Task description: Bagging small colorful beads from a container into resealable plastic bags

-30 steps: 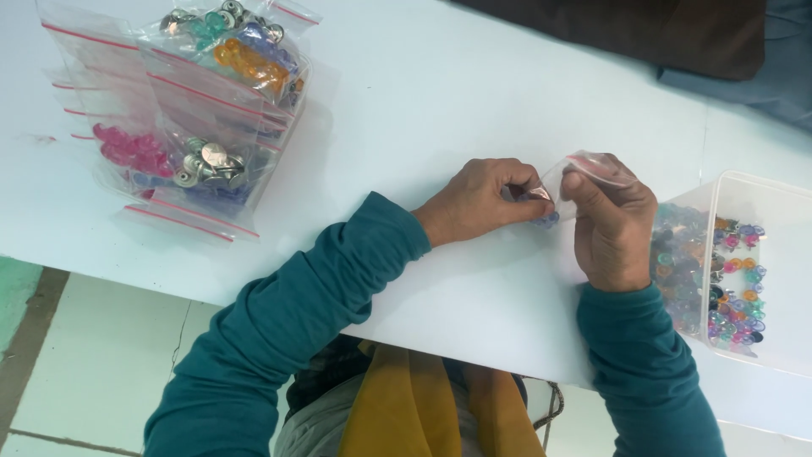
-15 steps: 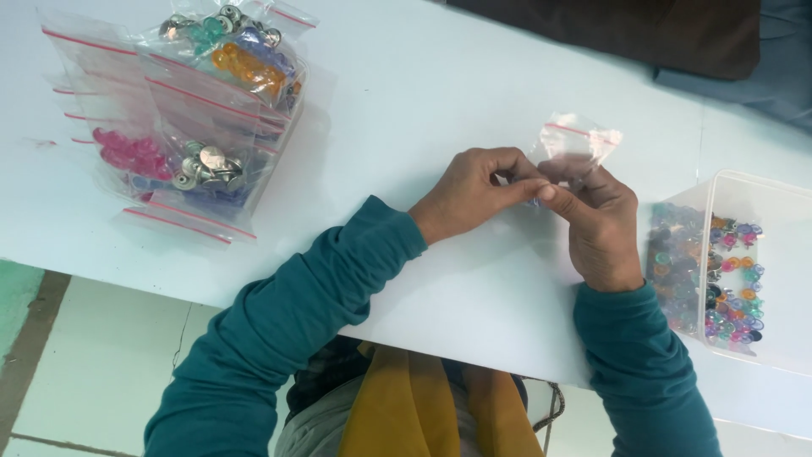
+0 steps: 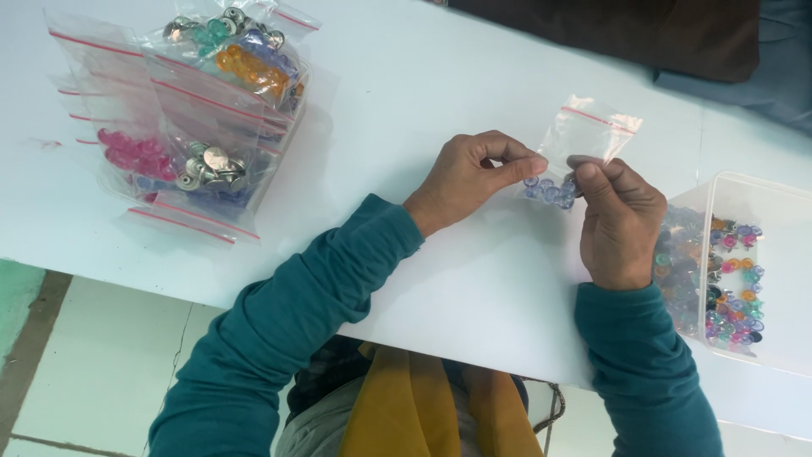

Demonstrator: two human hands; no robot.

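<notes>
Zip bag (image 3: 584, 140), small, clear and crinkled with a thin red seal line, is held just above a white table (image 3: 406, 93) at centre-right, a cluster of bluish-purple beads (image 3: 548, 189) sagging in its lower end. Left hand (image 3: 474, 178) pinches the bag's near left edge between thumb and forefinger; right hand (image 3: 622, 224) grips its right side, fingers curled, both in teal sleeves. At far left lies a fanned stack of similar red-striped bags (image 3: 182, 118), glossy and packed with pink, orange, teal and blue beads plus round metal caps. At right, just beside the right hand, sits a clear plastic box (image 3: 761, 190) with rounded corners, holding mixed coloured beads. Bare tabletop spreads between the stack and the hands; the table's near edge runs under both forearms.
</notes>
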